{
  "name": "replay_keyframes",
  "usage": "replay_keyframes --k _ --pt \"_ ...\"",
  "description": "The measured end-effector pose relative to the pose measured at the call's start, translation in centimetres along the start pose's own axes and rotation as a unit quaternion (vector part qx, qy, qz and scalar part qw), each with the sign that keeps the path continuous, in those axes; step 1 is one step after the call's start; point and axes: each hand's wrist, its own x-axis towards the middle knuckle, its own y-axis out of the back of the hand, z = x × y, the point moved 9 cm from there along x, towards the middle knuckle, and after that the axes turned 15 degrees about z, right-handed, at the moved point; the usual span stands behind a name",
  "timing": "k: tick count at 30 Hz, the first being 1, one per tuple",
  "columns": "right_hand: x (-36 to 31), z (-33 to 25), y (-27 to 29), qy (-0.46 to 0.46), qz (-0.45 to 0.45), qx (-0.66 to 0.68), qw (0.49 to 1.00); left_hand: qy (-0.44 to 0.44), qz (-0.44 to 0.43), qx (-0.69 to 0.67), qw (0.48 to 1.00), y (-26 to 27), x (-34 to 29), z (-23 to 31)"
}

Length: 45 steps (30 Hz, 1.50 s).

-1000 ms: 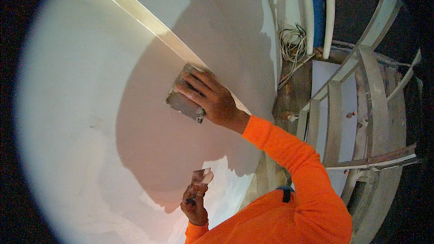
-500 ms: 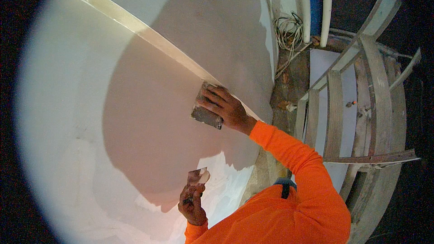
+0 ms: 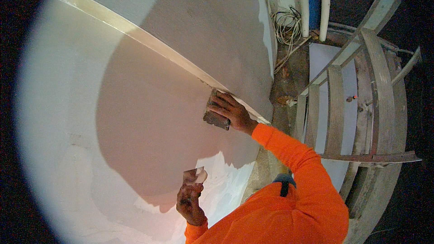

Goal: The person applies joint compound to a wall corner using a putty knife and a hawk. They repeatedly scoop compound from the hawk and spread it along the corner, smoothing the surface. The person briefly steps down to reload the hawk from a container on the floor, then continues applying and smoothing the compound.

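My right hand is closed on a dark, rectangular flat scraper, its fingers spread over the blade. The scraper lies against the pale wall, its upper end next to a long cream-coloured strip that crosses the wall slantwise. Lower down, my left hand grips a putty knife whose handle is mostly hidden in the fingers. A lump of whitish compound sits on that blade. Both sleeves are orange.
To the right stands a wooden frame of slats and rails. Coiled pale cable hangs near white pipes and a blue pipe at the top right. My shadow covers much of the wall.
My right hand and the scraper have slid a little to the right and down along the cream strip. My left hand has shifted slightly left, still holding the putty knife.
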Motion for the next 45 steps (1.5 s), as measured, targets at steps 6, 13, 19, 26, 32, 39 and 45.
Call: replay_keyframes --k 6,13,19,26,32,39,45 --pt "-3.5 -0.2 -0.2 -0.089 -0.008 -0.016 0.996 -0.006 -0.029 -0.008 1.000 -0.5 0.7 -0.1" --pt "-9.4 -3.2 3.4 -0.514 -0.063 0.118 0.847 0.162 -0.103 -0.232 0.953 -3.7 0.9 -1.7" --pt "-2.7 -10.2 9.3 -0.532 -0.019 0.282 0.798 0.370 -0.181 -0.363 0.836 -7.8 -1.6 -2.1" --pt "3.9 -14.5 9.2 -0.297 -0.154 0.408 0.850 0.363 -0.229 -0.384 0.818 -7.7 -1.6 -2.4" --pt "0.0 -10.6 9.7 -0.376 -0.294 0.264 0.838 0.322 -0.188 -0.345 0.861 -5.0 -0.7 -3.0" --pt "-1.3 -8.3 13.0 -0.530 -0.023 0.207 0.822 0.173 -0.107 -0.281 0.938 -3.3 2.3 -2.9" --pt "-0.9 -11.2 10.4 -0.691 0.008 0.318 0.650 0.120 -0.129 -0.192 0.966 -3.5 1.8 -3.7"
